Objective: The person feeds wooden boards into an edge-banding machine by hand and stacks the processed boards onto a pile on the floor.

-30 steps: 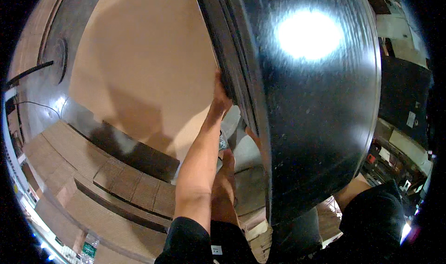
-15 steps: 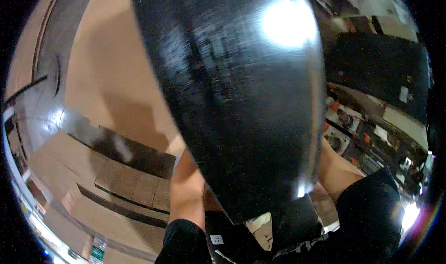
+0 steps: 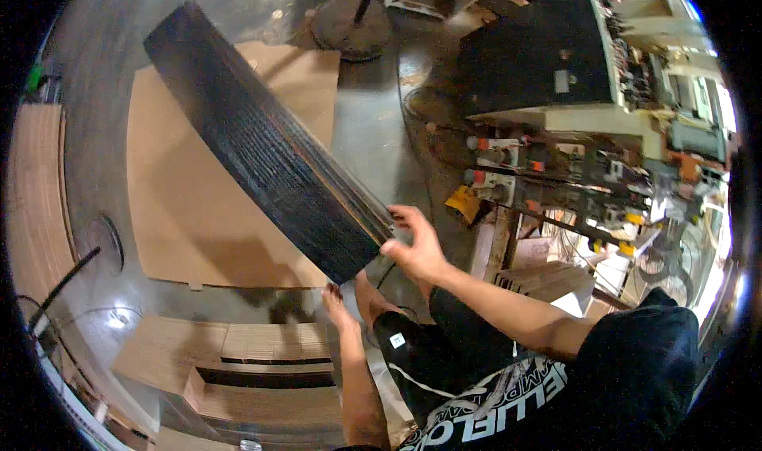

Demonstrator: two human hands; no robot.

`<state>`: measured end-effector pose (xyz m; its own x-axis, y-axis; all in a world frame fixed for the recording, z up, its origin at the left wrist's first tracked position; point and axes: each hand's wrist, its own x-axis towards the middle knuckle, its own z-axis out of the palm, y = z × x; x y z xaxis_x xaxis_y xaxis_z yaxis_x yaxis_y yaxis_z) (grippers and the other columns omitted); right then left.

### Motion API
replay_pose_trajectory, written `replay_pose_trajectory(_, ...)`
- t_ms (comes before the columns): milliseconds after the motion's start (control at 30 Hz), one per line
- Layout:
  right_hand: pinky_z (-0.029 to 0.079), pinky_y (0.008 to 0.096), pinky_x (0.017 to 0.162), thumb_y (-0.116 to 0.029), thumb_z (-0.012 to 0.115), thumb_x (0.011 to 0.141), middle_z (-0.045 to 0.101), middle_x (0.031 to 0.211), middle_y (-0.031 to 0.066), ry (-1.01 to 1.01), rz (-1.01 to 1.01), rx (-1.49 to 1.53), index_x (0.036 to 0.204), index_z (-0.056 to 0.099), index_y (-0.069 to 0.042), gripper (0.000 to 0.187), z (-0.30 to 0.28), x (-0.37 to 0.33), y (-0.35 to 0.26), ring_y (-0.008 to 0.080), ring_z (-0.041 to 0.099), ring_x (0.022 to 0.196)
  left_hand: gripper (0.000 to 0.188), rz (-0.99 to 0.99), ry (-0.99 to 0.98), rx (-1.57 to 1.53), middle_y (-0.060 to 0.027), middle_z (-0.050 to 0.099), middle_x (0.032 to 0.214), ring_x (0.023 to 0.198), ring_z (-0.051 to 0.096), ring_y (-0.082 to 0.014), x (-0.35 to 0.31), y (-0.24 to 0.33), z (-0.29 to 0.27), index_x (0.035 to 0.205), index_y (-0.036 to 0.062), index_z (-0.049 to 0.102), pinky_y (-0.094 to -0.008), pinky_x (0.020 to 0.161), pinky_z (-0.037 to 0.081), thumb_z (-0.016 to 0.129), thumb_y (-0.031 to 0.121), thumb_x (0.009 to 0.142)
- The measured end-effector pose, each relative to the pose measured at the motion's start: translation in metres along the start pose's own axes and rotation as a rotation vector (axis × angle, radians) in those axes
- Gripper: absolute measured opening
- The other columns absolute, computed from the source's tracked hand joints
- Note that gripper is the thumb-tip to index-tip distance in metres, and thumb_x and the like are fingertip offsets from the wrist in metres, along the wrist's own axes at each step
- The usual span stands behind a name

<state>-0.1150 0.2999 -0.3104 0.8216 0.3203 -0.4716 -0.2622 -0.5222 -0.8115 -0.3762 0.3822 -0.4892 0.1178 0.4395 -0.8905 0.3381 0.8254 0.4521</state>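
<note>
We hold a thick stack of black sheets [image 3: 266,141] tilted in the air, its far end up toward the upper left and its near end low at the middle of the view. Our right hand [image 3: 414,243] grips that near end from the right side, fingers spread and curled over the stack's edge. Our left hand [image 3: 337,302] is under the lower corner; we cannot tell whether its fingers close on the stack or only touch it.

Below the stack a large flat tan cardboard sheet [image 3: 186,205] lies on the grey floor [image 3: 373,117]. Piles of folded brown cardboard [image 3: 238,364] sit at the lower left. To the right stands a machine [image 3: 556,78] with a black top and small red and yellow parts. A small white square label [image 3: 397,341] shows on our dark trousers.
</note>
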Motion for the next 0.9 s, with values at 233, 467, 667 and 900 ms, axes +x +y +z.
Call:
replay_pose_trajectory(233, 0.047, 0.0445, 0.101, -0.052, 0.078, 0.079, 0.05, 0.138, 0.0231, 0.111, 0.024, -0.078, 0.145, 0.044, -0.003, 0.088, 0.009, -0.014, 0.0, 0.0372, 0.05, 0.128, 0.064, -0.034, -0.11, 0.037, -0.0238, 0.054, 0.14, 0.134, 0.049, -0.0302, -0.095, 0.041, -0.02, 0.142, -0.0056, 0.043, -0.0423, 0.116, 0.03, 0.048, 0.045, 0.103)
replay_pose_trajectory(467, 0.044, 0.0286, 0.085, -0.03, 0.068, 0.093, 0.064, 0.105, 0.0008, 0.288, 0.262, 0.551, 0.113, 0.067, -0.004, 0.033, 0.011, 0.001, 0.026, 0.0118, 0.053, 0.094, 0.064, 0.069, -0.303, 0.081, -0.0269, 0.052, 0.14, 0.134, 0.049, -0.0356, -0.126, 0.071, -0.039, 0.144, -0.0033, 0.04, -0.0454, 0.115, 0.033, 0.054, 0.041, 0.1)
replay_pose_trajectory(667, 0.045, 0.0344, 0.09, -0.02, 0.057, 0.099, 0.064, 0.115, 0.0042, 0.387, 0.52, 0.904, 0.124, 0.059, -0.008, 0.027, 0.004, -0.054, 0.01, 0.0178, 0.054, 0.105, 0.069, -0.072, -0.445, 0.207, -0.025, 0.052, 0.141, 0.132, 0.05, -0.0353, -0.159, 0.106, -0.013, 0.144, -0.0043, 0.039, -0.0452, 0.113, 0.036, 0.055, 0.045, 0.099)
replay_pose_trajectory(900, 0.045, 0.0416, 0.095, -0.017, 0.052, 0.103, 0.056, 0.125, 0.0128, 0.307, 0.521, 0.89, 0.139, 0.043, -0.005, 0.039, -0.046, -0.161, 0.02, 0.0241, 0.052, 0.114, 0.092, -0.273, -0.911, -0.018, -0.0111, 0.042, 0.153, 0.136, 0.04, -0.0327, -0.199, 0.164, 0.129, 0.152, 0.0077, 0.035, -0.0472, 0.118, 0.027, 0.057, 0.07, 0.088)
